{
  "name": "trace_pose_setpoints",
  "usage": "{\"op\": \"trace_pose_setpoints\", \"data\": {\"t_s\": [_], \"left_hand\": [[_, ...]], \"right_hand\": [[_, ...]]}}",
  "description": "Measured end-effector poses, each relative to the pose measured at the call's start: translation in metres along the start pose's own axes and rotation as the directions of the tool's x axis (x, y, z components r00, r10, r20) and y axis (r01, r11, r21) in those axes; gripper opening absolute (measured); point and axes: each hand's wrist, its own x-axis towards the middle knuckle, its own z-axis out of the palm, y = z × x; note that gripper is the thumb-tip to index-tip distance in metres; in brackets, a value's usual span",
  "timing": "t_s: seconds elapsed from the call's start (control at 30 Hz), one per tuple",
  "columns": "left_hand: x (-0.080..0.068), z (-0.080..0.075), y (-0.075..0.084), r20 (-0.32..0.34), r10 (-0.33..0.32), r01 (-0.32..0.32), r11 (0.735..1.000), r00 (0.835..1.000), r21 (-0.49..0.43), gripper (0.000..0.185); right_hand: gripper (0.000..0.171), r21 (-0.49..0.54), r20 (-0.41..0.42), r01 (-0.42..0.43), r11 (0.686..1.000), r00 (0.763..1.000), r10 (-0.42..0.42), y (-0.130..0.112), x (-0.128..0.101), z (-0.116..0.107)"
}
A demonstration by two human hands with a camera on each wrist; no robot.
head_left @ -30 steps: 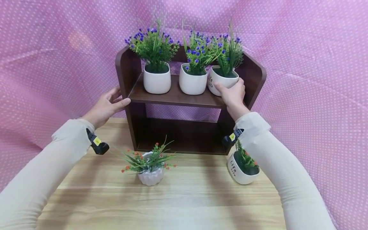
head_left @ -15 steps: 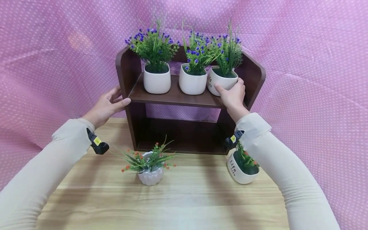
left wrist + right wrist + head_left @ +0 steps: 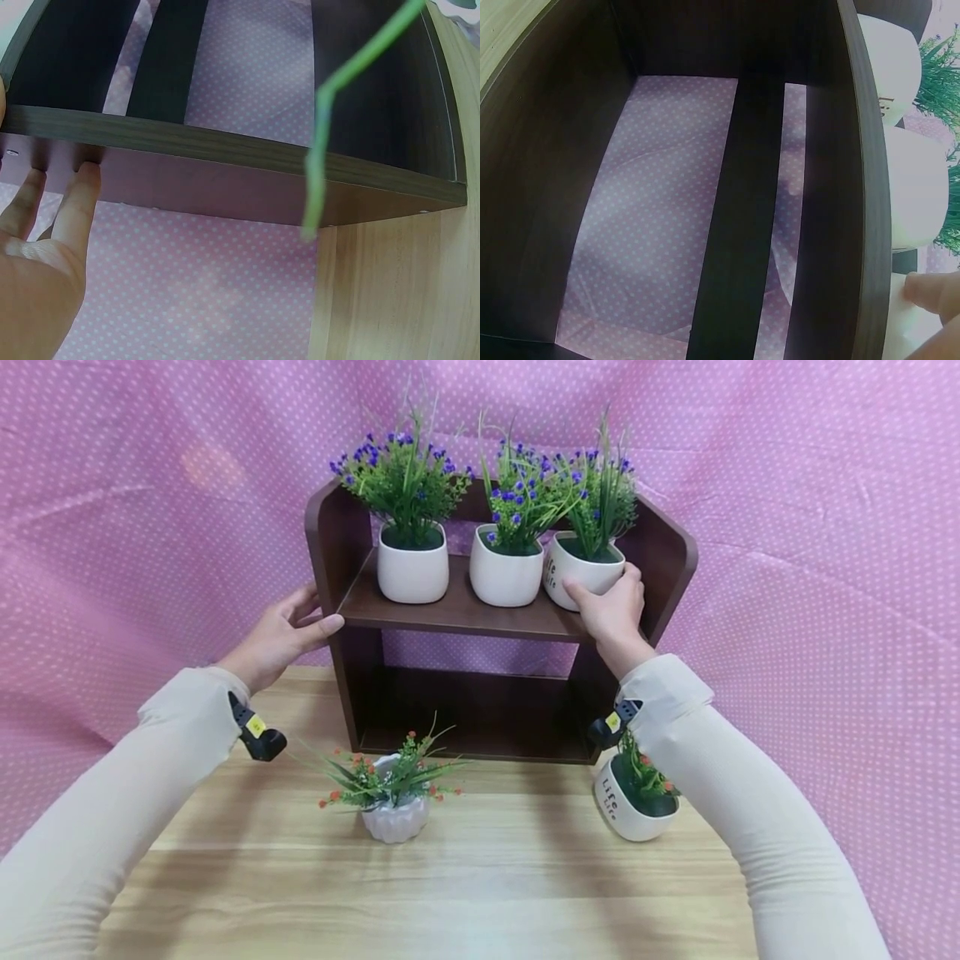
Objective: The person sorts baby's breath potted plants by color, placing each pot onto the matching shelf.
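In the head view, my right hand (image 3: 617,610) holds the rightmost white flower pot (image 3: 583,572), thumb on its front and fingers at its right side. The pot stands on the upper board of a dark brown shelf (image 3: 480,625) and has purple flowers. My left hand (image 3: 273,639) holds the shelf's left side panel, with the thumb at the front edge. The left wrist view shows two fingertips (image 3: 88,174) against the panel's outer face. From the right wrist, a thumb (image 3: 930,291) shows on the pot at the lower right corner.
Two more white pots with purple flowers, a left one (image 3: 412,572) and a middle one (image 3: 506,575), share the upper board. On the wooden table (image 3: 420,902) stand a fluted pot with orange flowers (image 3: 395,820) and a tilted "Life" pot (image 3: 633,810). Pink dotted cloth (image 3: 810,527) hangs behind.
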Motion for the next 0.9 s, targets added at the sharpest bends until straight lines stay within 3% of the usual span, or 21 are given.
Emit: {"op": "trace_pose_setpoints", "data": {"t_s": [0.2,0.5,0.67,0.9], "left_hand": [[0.002,0.0,0.0,0.002,0.013,-0.013,1.0,1.0,0.007,0.07],[0.001,-0.002,0.0,0.0,0.014,-0.014,1.0,1.0,0.006,0.069],[0.0,-0.002,0.0,0.001,0.015,-0.015,1.0,1.0,-0.006,0.068],[-0.001,0.0,-0.001,0.009,0.02,-0.02,0.999,1.0,-0.03,0.068]], "right_hand": [[0.084,-0.007,0.023,-0.003,1.0,1.0,0.003,-0.001,-0.005,-0.006],[0.091,0.013,0.082,0.08,0.997,0.993,-0.081,-0.003,-0.024,-0.022],[0.094,0.114,0.087,0.106,0.988,0.989,-0.116,-0.002,-0.038,-0.03],[0.093,0.254,0.08,0.206,0.945,0.969,-0.233,0.009,-0.066,-0.039]]}}
